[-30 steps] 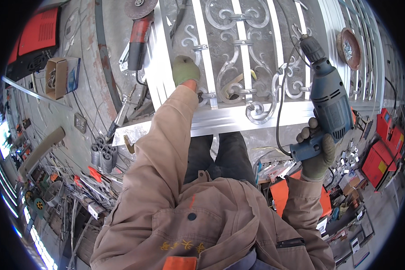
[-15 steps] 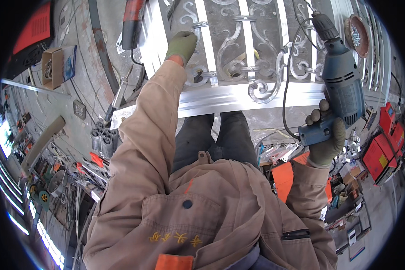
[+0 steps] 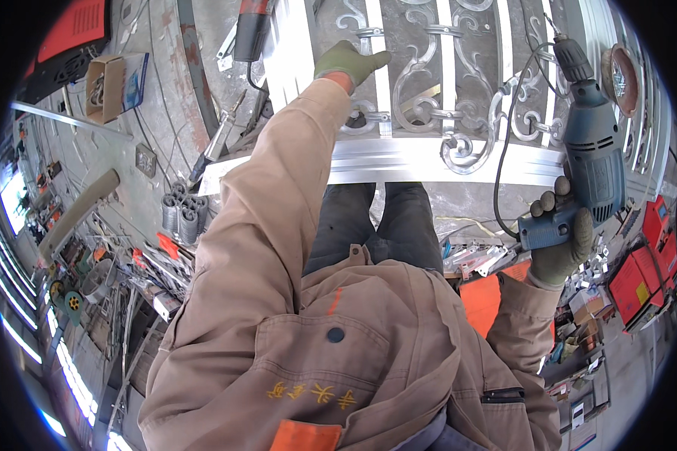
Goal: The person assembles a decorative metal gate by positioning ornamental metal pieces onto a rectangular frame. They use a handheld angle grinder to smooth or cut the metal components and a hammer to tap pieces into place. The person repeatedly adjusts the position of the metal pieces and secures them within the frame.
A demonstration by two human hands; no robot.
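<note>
My right hand [image 3: 563, 244], in a dark glove, grips the handle of a blue-grey electric drill [image 3: 594, 150]. The drill's chuck and bit point away from me, and its black cord loops down to the handle. Over the metal railing panel [image 3: 447, 159] reaches my left hand [image 3: 349, 63] in a green glove. Its thumb stretches right to a bright upright bar [image 3: 381, 83]; whether it touches cannot be told. The other fingers are partly hidden, and nothing shows in that hand. Cast scroll ornaments [image 3: 415, 71] with collars sit between the panel's bars.
A second power tool [image 3: 251, 34], black and red, lies at the panel's left. Beside the drill is a brown bowl [image 3: 620, 79] of small metal parts. Further left stand a cardboard box [image 3: 105, 89] and bundled metal tubes [image 3: 183, 214]. A red case [image 3: 639, 282] lies at right.
My left hand has gone from a closed fist to a stretched-out thumb beside the upright bar. The view has shifted slightly left. The drill stays in my right hand.
</note>
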